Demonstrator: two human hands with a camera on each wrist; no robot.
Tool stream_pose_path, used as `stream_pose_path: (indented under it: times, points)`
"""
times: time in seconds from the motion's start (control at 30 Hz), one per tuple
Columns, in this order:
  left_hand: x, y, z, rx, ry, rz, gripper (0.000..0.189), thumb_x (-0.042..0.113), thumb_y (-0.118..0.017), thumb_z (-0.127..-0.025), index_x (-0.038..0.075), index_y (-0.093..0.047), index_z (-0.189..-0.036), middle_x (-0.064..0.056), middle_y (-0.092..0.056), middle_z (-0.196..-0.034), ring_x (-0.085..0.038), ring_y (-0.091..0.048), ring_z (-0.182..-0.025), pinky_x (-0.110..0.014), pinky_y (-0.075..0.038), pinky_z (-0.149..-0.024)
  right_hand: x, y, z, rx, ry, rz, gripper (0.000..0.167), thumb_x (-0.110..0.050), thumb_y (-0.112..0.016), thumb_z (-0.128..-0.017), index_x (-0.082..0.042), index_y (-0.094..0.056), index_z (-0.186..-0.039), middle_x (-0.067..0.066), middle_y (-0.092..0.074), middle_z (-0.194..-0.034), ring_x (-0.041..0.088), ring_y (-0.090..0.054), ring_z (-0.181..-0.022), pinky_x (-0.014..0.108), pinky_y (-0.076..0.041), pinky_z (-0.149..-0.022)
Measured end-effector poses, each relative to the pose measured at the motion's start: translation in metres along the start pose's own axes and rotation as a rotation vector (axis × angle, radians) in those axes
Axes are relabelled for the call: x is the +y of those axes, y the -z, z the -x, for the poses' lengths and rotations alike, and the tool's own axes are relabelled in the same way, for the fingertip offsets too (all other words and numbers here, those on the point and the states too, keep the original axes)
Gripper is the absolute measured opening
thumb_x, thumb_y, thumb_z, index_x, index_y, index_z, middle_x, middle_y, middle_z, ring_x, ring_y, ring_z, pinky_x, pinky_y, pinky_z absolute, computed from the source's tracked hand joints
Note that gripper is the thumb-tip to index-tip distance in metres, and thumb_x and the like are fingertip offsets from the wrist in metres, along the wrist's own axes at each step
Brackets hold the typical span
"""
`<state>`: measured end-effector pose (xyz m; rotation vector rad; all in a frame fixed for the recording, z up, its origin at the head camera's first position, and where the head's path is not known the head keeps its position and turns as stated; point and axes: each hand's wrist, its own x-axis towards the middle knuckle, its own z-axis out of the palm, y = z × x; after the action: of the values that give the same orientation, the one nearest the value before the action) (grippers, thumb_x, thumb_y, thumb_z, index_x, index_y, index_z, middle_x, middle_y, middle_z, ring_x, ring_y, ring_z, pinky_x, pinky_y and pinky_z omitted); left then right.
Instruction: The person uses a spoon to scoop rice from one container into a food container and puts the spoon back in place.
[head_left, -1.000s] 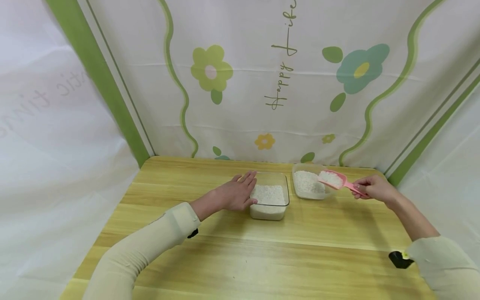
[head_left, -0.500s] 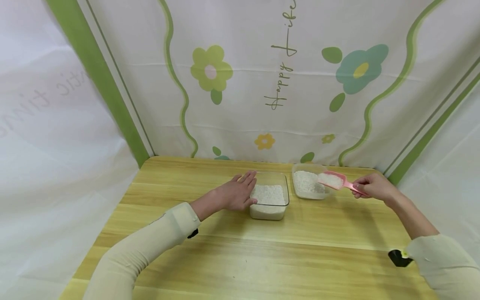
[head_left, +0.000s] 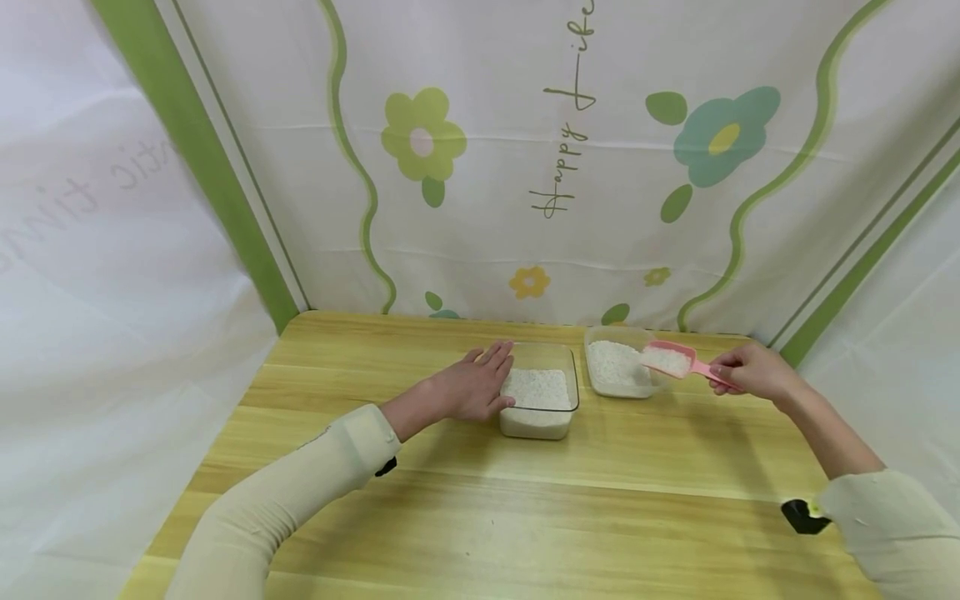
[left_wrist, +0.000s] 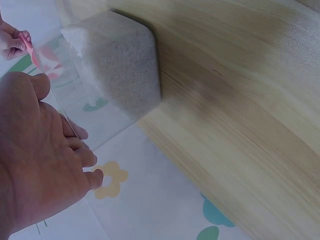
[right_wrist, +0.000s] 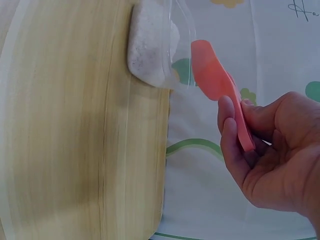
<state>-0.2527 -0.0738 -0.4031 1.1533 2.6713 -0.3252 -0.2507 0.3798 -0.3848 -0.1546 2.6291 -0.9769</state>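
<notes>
My right hand (head_left: 753, 372) pinches the handle of a pink scoop (head_left: 681, 358) heaped with white grains. The scoop hangs above the right edge of a translucent plastic container (head_left: 618, 392), which holds more of the grains. In the right wrist view, thumb and fingers close on the scoop (right_wrist: 212, 75) from both sides. My left hand (head_left: 476, 390) rests against the left rim of a clear square container (head_left: 536, 425), its fingers fairly straight. White grains fill the lower part of that container, as the left wrist view also shows beside the left hand (left_wrist: 47, 155).
Both containers stand side by side near the back of a wooden table (head_left: 480, 517), a narrow gap between them. Behind the table hangs a white curtain (head_left: 480, 217) with printed flowers; more white fabric borders both sides.
Over the last half second the right hand and loaded scoop have shifted slightly to the right. The left hand and both containers have stayed in place.
</notes>
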Motion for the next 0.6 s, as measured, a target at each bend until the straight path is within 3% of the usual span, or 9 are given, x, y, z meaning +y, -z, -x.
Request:
stream_pose_path:
  times: [0.6]
  points:
    - [0.0004,-0.0003,-0.0009,-0.003,0.005,0.01,0.074,0.053,-0.023,-0.107,0.001,-0.014,-0.16,-0.016,0.0,-0.168,-0.027,-0.003,-0.157,-0.046,-0.02,-0.125,-0.0111,0.0033,0.0022,0.055,0.019,0.112,0.029,-0.005,-0.052,-0.1,0.02,-0.065,-0.109,0.006,-0.075,-0.079,0.006,-0.067,-0.067,0.02,-0.055,-0.062]
